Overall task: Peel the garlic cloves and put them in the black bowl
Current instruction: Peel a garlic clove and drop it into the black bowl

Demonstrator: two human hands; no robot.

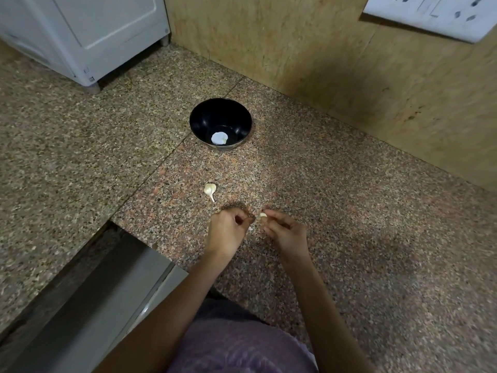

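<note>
The black bowl [220, 119] stands on the speckled granite counter [349, 211], with a pale patch at its bottom that may be garlic or a reflection. A garlic piece with a stem [210, 190] lies on the counter between the bowl and my hands. My right hand [286, 231] pinches a small pale garlic clove [263, 215] at its fingertips. My left hand [228, 228] is just left of it with curled fingers, seemingly pinching a thin bit of white peel [250, 228] that hangs below.
A white appliance [86, 36] stands at the back left. A wooden wall [336, 63] with a white switch plate [435, 14] runs along the back right. A gap and a grey metal surface [102, 300] lie beyond the counter's edge at lower left.
</note>
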